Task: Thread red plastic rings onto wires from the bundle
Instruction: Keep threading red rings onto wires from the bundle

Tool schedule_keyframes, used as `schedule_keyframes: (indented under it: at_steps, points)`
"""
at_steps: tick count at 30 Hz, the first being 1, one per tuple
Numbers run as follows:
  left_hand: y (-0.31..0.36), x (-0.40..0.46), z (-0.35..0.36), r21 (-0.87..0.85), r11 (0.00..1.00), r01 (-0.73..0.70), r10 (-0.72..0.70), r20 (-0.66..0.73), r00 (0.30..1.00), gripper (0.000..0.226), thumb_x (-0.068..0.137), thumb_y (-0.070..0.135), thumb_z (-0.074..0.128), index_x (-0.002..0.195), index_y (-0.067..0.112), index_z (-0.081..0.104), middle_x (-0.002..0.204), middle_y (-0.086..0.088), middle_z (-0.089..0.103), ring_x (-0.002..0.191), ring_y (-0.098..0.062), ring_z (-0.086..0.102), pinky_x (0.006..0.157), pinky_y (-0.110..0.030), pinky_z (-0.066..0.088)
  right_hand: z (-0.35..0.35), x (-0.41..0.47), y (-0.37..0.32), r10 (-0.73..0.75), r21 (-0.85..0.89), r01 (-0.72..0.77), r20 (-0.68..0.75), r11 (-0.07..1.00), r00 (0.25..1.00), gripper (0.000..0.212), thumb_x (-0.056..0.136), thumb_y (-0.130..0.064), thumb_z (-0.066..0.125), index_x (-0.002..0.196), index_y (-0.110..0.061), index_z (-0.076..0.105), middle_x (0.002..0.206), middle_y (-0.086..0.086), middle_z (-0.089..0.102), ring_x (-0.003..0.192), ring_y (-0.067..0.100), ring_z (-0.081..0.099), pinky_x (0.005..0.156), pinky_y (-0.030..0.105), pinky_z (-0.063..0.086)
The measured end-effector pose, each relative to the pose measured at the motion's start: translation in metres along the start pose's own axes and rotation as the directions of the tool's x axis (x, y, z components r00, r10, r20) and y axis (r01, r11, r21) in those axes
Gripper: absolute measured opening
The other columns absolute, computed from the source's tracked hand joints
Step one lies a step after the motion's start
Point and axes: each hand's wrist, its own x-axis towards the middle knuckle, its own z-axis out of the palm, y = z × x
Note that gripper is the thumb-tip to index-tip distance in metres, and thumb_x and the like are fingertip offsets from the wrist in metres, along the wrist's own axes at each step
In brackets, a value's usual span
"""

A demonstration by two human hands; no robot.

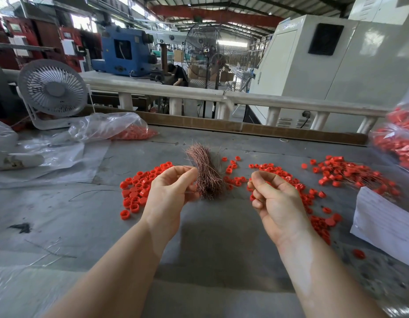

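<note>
We judge the step in hand to be drawing a single wire out of the wire bundle (204, 173), which lies on the grey table (88, 216) at the centre of the frame, just beside our left hand (170, 191). To do it well we would pull only one strand, along its length, so the rest of the bundle stays together, and keep its tip straight for the ring hole. Our left hand has its fingers curled, the fingertips (189, 172) pinched at the bundle's left edge on what looks like a thin strand; we cannot tell whether it is one wire or several. Our right hand (278, 203), right of centre, is also curled with thumb and forefinger closed together; whether it holds a wire end or a ring is too small to tell. Loose red rings (139, 189) lie in a heap left of centre, and more red rings (313, 193) are spread under and beyond the right hand.
</note>
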Motion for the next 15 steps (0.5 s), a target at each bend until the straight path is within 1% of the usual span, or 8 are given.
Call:
schedule_keyframes:
  at_steps: [10,15]
  points:
    - [0.0004,0.0003,-0.0007,-0.003,1.0,0.024,-0.024,-0.015,1.0,0.014,0.086,0.006,0.06,0.074,0.011,0.061,0.065,0.0,0.054,0.055,-0.011,0.047,0.06,-0.031,0.047,-0.0005,0.0,0.0026,-0.059,-0.187,0.051,-0.038,0.981,0.998,0.013,0.085,-0.005,0.062,0.075,-0.013,0.061,0.059,-0.001,0.059,0.051,0.007,0.037,0.04,0.013,0.031]
    - [-0.0001,0.0006,-0.002,0.005,1.0,0.024,-0.024,-0.015,1.0,0.014,0.086,0.006,0.06,0.074,0.012,0.062,0.065,0.0,0.055,0.053,-0.009,0.048,0.049,-0.02,0.048,-0.0007,-0.0008,0.0032,-0.079,-0.241,0.065,-0.051,0.968,0.996,0.013,0.085,-0.006,0.063,0.075,-0.014,0.061,0.058,-0.004,0.059,0.053,0.008,0.038,0.041,0.013,0.031]
